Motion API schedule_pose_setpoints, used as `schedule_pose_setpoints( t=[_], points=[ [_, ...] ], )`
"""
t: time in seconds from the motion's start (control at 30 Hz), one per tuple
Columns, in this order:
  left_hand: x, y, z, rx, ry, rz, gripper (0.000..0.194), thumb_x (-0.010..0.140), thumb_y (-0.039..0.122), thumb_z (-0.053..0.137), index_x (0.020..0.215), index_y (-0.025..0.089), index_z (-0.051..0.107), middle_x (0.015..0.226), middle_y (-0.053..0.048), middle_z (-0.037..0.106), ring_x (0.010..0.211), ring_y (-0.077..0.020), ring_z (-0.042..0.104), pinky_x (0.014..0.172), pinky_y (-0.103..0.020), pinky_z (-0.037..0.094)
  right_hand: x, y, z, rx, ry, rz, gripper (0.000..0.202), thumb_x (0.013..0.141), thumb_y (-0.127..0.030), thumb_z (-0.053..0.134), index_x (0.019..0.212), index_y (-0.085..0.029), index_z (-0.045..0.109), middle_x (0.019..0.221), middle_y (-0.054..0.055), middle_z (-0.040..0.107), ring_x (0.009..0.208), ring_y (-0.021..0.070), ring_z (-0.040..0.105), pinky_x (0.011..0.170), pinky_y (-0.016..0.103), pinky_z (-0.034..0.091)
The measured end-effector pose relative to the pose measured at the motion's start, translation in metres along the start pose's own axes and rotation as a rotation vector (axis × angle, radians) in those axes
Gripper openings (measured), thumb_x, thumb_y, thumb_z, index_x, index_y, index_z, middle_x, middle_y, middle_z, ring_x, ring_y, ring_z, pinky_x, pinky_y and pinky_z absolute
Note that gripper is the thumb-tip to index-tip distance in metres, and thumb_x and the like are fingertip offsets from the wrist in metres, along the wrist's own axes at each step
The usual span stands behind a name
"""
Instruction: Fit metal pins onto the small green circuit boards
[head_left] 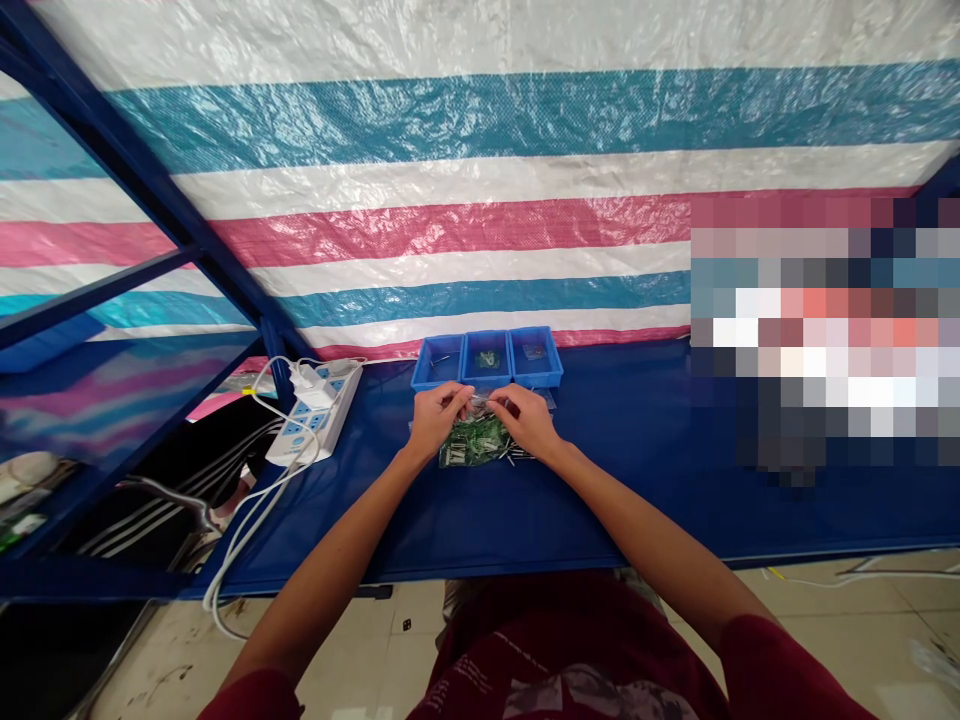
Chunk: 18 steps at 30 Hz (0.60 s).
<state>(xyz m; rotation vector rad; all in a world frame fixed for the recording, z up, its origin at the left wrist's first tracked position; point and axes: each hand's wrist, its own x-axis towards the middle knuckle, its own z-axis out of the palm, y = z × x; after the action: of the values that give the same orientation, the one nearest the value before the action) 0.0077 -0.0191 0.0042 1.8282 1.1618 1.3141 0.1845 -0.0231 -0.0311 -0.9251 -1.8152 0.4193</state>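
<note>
A clear plastic bag of small green circuit boards [474, 443] lies on the blue table in front of me. My left hand [437, 418] pinches its upper edge at the left, fingers closed. At the right of the same edge, my right hand [529, 422] is closed too, thumb and fingers pressed together on the plastic. A narrow gap separates the two hands. Thin metal pieces [517, 455] show beside the bag, partly covered by my right hand. Just beyond my hands stands a row of blue trays [488, 381]; the middle one holds something small and green.
A white power strip [337, 415] with plugs and trailing white cables [238, 545] is at the table's left. Blue frame posts [271, 345] rise there. A striped plastic sheet [465, 235] hangs behind the blue table [637, 480]. The right side of the view is pixelated.
</note>
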Motion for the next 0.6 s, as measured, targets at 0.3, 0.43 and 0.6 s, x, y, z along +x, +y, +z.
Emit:
schedule_pose_setpoints(
  t=[0.3, 0.43, 0.6],
  points=[
    [0.0050, -0.0095, 0.0012, -0.214, -0.080, -0.095, 0.027, 0.069, 0.039, 0.078, 0.081, 0.015, 0.072, 0.064, -0.003, 0.069, 0.051, -0.0144, 0.061, 0.049, -0.026, 0.051, 0.0013, 0.0011, -0.0013, -0.031, 0.009, 0.062, 0.034, 0.099, -0.038, 0.038, 0.082, -0.020, 0.062, 0.077, 0.003, 0.065, 0.069, 0.0157, 0.058, 0.067, 0.026, 0.041],
    [0.0050, -0.0088, 0.0027, -0.234, -0.058, -0.081, 0.027, 0.071, 0.040, 0.076, 0.079, 0.015, 0.070, 0.070, -0.004, 0.070, 0.053, -0.0140, 0.061, 0.052, -0.027, 0.052, 0.0008, 0.0006, -0.0009, -0.029, -0.011, 0.066, 0.037, 0.099, -0.039, 0.037, 0.082, -0.020, 0.063, 0.078, 0.004, 0.067, 0.070, 0.0159, 0.059, 0.067, 0.026, 0.041],
    [0.0015, -0.0056, 0.0039, -0.233, -0.020, -0.056, 0.028, 0.080, 0.042, 0.067, 0.084, 0.016, 0.062, 0.091, -0.009, 0.073, 0.083, -0.0217, 0.070, 0.072, -0.032, 0.056, 0.0008, -0.0002, -0.0016, -0.039, 0.010, 0.081, 0.038, 0.099, -0.039, 0.034, 0.090, -0.019, 0.066, 0.082, 0.006, 0.068, 0.075, 0.0177, 0.061, 0.070, 0.028, 0.042]
  ],
)
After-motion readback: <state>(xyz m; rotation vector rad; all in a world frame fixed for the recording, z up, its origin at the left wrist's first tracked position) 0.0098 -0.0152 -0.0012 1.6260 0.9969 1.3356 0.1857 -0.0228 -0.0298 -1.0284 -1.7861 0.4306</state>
